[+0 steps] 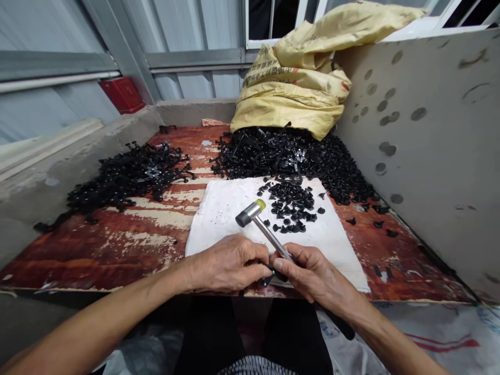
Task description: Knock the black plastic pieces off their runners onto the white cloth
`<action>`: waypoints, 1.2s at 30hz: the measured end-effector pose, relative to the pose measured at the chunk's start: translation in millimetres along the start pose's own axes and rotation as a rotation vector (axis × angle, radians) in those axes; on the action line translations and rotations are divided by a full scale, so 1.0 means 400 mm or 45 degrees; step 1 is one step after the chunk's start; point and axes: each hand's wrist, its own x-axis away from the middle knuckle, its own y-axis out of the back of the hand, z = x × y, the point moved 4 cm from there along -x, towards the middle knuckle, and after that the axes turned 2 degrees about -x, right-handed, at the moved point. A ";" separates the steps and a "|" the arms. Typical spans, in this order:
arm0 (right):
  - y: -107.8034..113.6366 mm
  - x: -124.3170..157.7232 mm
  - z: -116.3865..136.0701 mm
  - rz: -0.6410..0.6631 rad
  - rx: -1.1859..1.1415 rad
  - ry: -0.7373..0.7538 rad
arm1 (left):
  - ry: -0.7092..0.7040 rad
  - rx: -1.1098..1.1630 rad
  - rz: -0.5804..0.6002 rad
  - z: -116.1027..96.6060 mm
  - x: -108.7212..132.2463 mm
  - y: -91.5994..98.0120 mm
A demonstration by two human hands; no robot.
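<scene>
My right hand (pixel 308 271) is closed round the metal handle of a small hammer (pixel 258 219), whose black and yellow head points up and to the left over a white cloth (pixel 222 208). My left hand (pixel 230 263) is pinched closed beside it, its fingertips touching a small black plastic piece (pixel 269 278) at the near edge of the cloth. A small heap of loose black plastic parts (pixel 292 203) lies on the cloth just beyond the hammer head.
A worn red wooden board (pixel 128 245) carries it all. A pile of black sprue frames (pixel 128 174) lies at left, a bigger black pile (pixel 281 151) at the back under a yellow sack (pixel 308 78). Grey walls (pixel 429 156) close in the right and left sides.
</scene>
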 end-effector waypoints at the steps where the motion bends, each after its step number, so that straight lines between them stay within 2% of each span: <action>1: -0.001 -0.003 -0.001 0.001 -0.006 0.009 | 0.014 -0.024 -0.013 0.003 0.000 0.002; 3: 0.001 -0.010 0.000 -0.030 -0.014 0.024 | 0.099 0.005 -0.110 0.015 -0.001 0.011; 6: 0.009 -0.021 0.009 -0.110 -0.027 0.059 | 0.257 0.206 -0.504 0.041 0.005 0.033; 8: 0.015 -0.027 0.015 -0.167 -0.034 0.080 | 0.368 0.509 -0.702 0.061 0.010 0.035; 9: 0.017 -0.030 0.017 -0.188 -0.037 0.087 | 0.425 0.704 -0.711 0.070 0.010 0.028; 11: 0.015 -0.037 0.019 -0.210 -0.042 0.092 | 0.504 1.065 -0.582 0.077 0.001 0.003; 14: 0.009 -0.041 0.016 -0.231 -0.054 0.083 | 0.542 1.280 -0.432 0.071 -0.015 -0.016; 17: 0.013 -0.032 0.008 -0.299 -0.086 0.075 | 0.570 1.310 -0.475 0.075 -0.032 -0.004; 21: 0.038 0.000 -0.013 -0.440 -0.175 0.063 | 0.646 1.275 -0.568 0.097 -0.056 0.034; 24: 0.057 0.019 -0.028 -0.517 -0.255 0.046 | 0.720 1.225 -0.551 0.113 -0.074 0.055; 30: 0.064 0.023 -0.037 -0.531 -0.368 0.009 | 0.837 1.240 -0.503 0.118 -0.097 0.068; 36: 0.065 0.025 -0.041 -0.541 -0.432 0.002 | 0.879 1.239 -0.473 0.121 -0.106 0.072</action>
